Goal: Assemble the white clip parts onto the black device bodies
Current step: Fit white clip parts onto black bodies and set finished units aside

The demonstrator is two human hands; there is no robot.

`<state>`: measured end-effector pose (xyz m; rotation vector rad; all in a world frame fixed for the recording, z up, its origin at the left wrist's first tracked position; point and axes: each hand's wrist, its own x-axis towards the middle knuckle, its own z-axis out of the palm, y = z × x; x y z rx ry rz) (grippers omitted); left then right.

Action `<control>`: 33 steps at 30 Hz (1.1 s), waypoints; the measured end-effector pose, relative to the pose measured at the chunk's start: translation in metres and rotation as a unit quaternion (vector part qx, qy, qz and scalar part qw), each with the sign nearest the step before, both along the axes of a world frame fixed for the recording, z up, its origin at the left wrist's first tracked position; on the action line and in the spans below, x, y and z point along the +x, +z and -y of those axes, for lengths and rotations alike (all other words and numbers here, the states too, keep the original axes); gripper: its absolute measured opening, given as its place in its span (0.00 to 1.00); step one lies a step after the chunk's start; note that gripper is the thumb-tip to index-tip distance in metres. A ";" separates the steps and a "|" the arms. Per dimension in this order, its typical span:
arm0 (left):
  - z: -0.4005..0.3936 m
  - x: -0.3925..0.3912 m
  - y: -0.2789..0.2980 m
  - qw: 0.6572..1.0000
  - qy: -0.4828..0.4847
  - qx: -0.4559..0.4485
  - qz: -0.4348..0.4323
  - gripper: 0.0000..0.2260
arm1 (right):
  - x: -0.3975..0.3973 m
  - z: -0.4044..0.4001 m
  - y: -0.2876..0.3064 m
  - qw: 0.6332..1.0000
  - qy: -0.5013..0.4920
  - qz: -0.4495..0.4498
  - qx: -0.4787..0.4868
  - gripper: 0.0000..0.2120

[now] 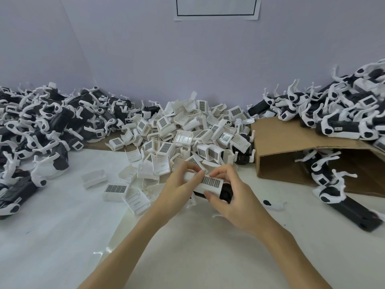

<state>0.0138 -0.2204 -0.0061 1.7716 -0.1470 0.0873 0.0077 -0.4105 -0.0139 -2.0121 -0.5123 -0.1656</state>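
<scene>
White clip (210, 183) atop black body (226, 192)

You are not getting any readable text here. The paper sign (216, 7) on the wall is showing only a black border, and the small labels (338, 129) on the black device bodies (341, 126) are too blurred to read.

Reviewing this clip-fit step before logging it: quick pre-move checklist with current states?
1. Left hand grips the white clip: ok.
2. Right hand holds the black body under the clip: ok.
3. Clip grille faces up: ok.
4. Clip fully seated on the body: cannot tell, fingers cover the joint.
5. Loose clips pile close behind the hands: ok.
6. Cardboard box of bodies at right, open side in view: ok.
</scene>
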 end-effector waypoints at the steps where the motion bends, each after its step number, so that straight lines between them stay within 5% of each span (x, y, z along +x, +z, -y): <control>1: 0.001 0.000 0.000 1.000 -0.001 0.001 0.003 0.08 | 0.000 0.001 0.001 1.000 0.002 -0.001 -0.014 0.18; 6: 0.003 -0.001 0.001 0.999 -0.013 0.019 0.040 0.06 | -0.002 0.005 0.007 0.999 0.009 -0.001 -0.054 0.18; 11: -0.001 -0.006 0.004 0.991 -0.066 0.062 0.102 0.07 | -0.001 0.014 0.015 0.992 0.021 -0.108 0.057 0.16; 18: -0.002 -0.006 0.004 0.981 -0.088 0.097 0.142 0.09 | 0.005 0.028 0.016 0.974 0.094 -0.192 0.069 0.09; 21: -0.005 -0.002 0.004 0.986 -0.038 0.093 0.136 0.19 | 0.006 0.022 0.013 0.989 0.048 -0.122 0.073 0.10; 24: -0.013 0.002 0.007 0.985 -0.019 0.086 0.150 0.21 | 0.003 0.013 0.012 0.998 -0.039 0.058 0.005 0.17; 28: -0.023 0.006 0.005 0.956 -0.040 0.188 0.224 0.19 | 0.006 0.008 0.003 0.939 -0.093 0.296 -0.145 0.22; 33: -0.020 0.009 -0.001 0.947 -0.026 0.192 0.256 0.16 | 0.008 0.006 -0.004 0.940 -0.083 0.284 -0.168 0.23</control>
